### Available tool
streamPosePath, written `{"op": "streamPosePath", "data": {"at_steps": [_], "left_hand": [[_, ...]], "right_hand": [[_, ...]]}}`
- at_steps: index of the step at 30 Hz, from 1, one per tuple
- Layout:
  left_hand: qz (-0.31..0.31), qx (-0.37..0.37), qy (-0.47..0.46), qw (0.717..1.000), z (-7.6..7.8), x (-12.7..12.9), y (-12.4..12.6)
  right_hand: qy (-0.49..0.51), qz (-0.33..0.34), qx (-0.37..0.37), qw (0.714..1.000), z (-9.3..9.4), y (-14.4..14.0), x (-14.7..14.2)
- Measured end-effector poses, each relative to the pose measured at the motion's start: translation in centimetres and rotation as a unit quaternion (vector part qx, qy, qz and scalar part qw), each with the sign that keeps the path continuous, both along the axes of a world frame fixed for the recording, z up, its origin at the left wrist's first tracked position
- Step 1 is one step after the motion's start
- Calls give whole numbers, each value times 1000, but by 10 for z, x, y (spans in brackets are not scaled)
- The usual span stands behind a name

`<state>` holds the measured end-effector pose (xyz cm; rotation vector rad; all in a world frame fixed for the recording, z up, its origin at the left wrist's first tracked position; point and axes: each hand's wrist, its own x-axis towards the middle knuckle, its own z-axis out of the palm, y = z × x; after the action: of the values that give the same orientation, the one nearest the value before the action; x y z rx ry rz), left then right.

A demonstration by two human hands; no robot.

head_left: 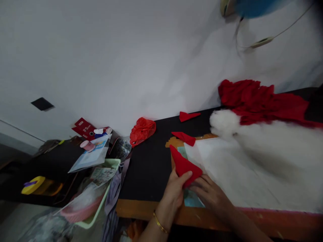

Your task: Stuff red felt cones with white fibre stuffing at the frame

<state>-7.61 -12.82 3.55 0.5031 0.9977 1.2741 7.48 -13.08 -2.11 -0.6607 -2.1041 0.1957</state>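
A red cloth cone [185,166] is held over the near edge of the table, with its tip pointing up and to the left. My left hand [176,190] is closed round its left side, the thumb pressed on top of the cloth. At its lower right edge, my right hand [212,195] has its fingers bent against the cloth; the fingertips are hidden. Just beyond lie another red cloth cone [185,137] and, near the wall, a smaller-looking red cloth piece [188,116]. White fluffy stuffing [285,148] is heaped to the right.
Crumpled red cloth [262,101] lies behind the stuffing. A red plastic bag [143,130] sits at the table's back left. White sheeting [214,161] covers part of the table. Left of it stand a green basket [98,208] and a yellow-lidded container [37,185]. A cord hangs upper right.
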Motion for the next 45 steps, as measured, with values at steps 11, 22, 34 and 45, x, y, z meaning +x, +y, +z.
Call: {"op": "streamPosePath", "data": {"at_steps": [11,22,34,45], "left_hand": [[8,-21,-7,1000,7,16,-2],[159,47,111,980,-39,11,5],[-70,26,89,993,-15,-16,1],[-185,4,151,971,-20,1,-13]], "right_hand": [[124,-137,-117,976,3,-6,-9],[151,-62,-133,978,15,-6,-9],[52,-270,-156,949,24,56,95],[274,81,-573,768,29,34,-4]]}}
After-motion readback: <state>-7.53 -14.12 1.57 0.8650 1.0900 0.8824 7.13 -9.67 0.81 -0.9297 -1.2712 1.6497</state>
